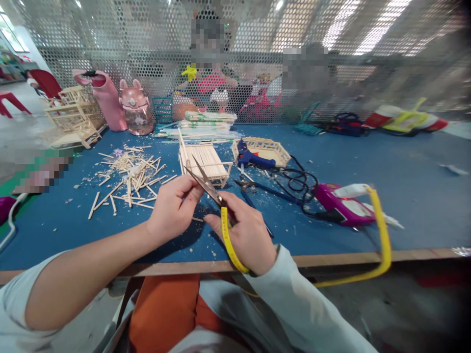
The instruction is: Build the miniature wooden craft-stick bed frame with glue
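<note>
My right hand (248,230) is closed around scissors (208,184) with yellow-wrapped handles, and their blades stand apart, pointing up and left. Beside the blades, the fingers of my left hand (172,206) are pinched together; what they hold, if anything, is too small to make out. Just beyond both hands sits a little chair-like frame of wooden sticks (206,159). To the left lies a loose pile of short sticks (134,174). Blue-handled pliers (246,185) rest on the table right of the scissors tips.
A blue glue gun (253,158) lies on a stick-built tray (277,149), its black cable running to a purple power strip (342,206). Pink bottles (136,110) and stick models (73,115) stand at back left. Bundled sticks (206,122) lie before a perforated metal screen (257,93); people are behind it.
</note>
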Motion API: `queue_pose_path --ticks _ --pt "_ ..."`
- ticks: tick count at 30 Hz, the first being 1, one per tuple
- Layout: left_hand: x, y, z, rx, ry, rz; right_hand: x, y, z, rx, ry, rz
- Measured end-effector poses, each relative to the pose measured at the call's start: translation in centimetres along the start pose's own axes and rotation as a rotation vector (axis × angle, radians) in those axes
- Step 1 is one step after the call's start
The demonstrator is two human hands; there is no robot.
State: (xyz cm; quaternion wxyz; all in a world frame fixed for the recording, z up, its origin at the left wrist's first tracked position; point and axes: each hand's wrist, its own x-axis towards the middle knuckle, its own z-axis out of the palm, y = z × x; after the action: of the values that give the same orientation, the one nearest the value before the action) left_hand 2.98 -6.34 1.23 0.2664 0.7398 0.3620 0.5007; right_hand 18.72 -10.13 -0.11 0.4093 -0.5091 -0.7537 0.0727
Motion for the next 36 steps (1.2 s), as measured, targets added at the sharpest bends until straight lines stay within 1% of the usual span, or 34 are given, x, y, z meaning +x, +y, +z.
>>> queue_pose_path --ticks 4,7,11,15,17,23,25,30,34,36 --pt "0.1 -0.4 0.0 -0.083 0.045 -0.012 -0.1 0.1 -0.2 -0.066 0.001 -0.035" --pt "0.0 -0.6 0.1 -0.125 0.072 -0.039 -0.1 0.0 -0.2 -0.070 0.014 -0.076" --pt "-0.2 -0.1 0.3 -0.199 0.044 -0.059 0.0 -0.2 -0.1 -0.027 0.040 -0.073" --pt "-0.2 0.4 0.4 -0.294 0.021 -0.116 0.1 -0.3 -0.1 -0.017 0.031 -0.073" --pt "-0.2 0.4 0.4 -0.297 0.033 -0.114 0.2 -0.2 -0.3 -0.037 0.034 -0.096" --pt "-0.2 0.0 0.1 -0.206 -0.018 -0.055 0.3 0.1 -0.2 -0.031 0.046 -0.138" --pt "-0.3 0.0 0.0 -0.194 -0.025 -0.050 0.3 0.2 0.0 -0.014 0.052 -0.128" --pt "-0.2 0.5 -0.1 -0.181 -0.057 -0.103 0.3 0.3 0.1 0.010 0.047 -0.066" --pt "0.1 0.7 0.1 -0.244 -0.062 -0.152 0.3 0.2 -0.2 0.058 0.029 -0.035" --pt "0.3 0.6 0.2 -0.295 -0.071 -0.193 0.3 0.3 -0.7 0.066 0.061 0.035"
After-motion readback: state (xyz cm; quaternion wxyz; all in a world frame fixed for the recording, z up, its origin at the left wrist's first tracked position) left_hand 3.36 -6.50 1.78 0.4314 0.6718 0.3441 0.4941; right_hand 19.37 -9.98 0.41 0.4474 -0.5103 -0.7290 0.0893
